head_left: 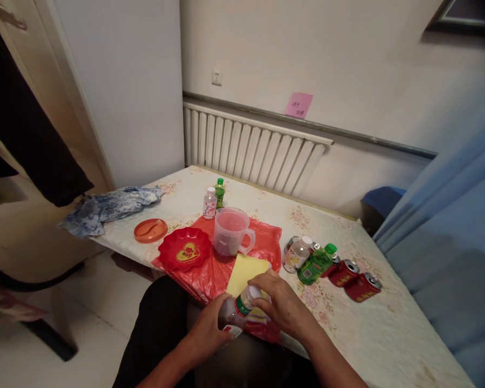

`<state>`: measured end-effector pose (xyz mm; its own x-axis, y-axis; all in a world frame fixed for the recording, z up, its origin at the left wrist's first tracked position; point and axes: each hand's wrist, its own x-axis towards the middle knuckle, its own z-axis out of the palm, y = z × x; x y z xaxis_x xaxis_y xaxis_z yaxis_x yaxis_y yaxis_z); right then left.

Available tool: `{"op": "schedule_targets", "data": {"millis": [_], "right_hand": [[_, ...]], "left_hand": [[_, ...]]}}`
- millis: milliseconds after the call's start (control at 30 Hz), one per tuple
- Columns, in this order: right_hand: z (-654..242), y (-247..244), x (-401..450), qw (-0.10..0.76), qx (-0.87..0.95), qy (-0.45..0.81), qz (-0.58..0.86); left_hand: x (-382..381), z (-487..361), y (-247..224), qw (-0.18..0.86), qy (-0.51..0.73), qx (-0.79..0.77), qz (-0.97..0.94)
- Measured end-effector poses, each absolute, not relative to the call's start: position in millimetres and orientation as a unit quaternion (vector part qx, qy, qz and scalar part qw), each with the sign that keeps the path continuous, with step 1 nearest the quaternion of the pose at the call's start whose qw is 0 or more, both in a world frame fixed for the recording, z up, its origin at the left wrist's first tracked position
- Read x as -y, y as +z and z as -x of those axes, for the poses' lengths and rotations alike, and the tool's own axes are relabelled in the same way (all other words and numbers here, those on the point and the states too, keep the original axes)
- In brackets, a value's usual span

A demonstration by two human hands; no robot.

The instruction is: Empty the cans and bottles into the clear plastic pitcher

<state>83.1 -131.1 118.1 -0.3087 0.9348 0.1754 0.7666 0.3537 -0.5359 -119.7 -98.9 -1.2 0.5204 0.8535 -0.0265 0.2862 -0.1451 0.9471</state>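
My left hand (206, 328) is wrapped round the body of a clear bottle (242, 306) with a green band at its neck, tilted to the right above the table's near edge. The fingers and thumb of my right hand (286, 304) close about its white cap (251, 292). Just behind the bottle lies a yellow sheet (246, 267), partly covered by my right hand. A translucent measuring jug (229, 231) with a handle stands upright on a red plastic sheet (269, 234). Left of the jug is a red scalloped dish (186, 250) with a yellow heart print.
An orange round lid (150, 230) and a blue patterned cloth (117, 207) are at the left. Behind the jug stand a white-capped bottle (210, 203) and a green-capped bottle (220, 193). Several red cans (362, 287) lie at the right beside a green bottle (316, 265) and a clear bottle (297, 254).
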Motion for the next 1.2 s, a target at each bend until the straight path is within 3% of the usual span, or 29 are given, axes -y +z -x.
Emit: {"op": "schedule_targets", "data": {"millis": [367, 767, 1200], "right_hand": [[-83, 119, 128, 0.276, 0.772, 0.241, 0.520], [-82, 118, 129, 0.240, 0.762, 0.202, 0.566], [-86, 114, 126, 0.315, 0.718, 0.271, 0.558]], "left_hand": [[97, 119, -1, 0.506, 0.271, -0.411, -0.708], [96, 119, -2, 0.508, 0.269, -0.399, -0.715], [94, 116, 4, 0.517, 0.264, -0.408, -0.705]]}}
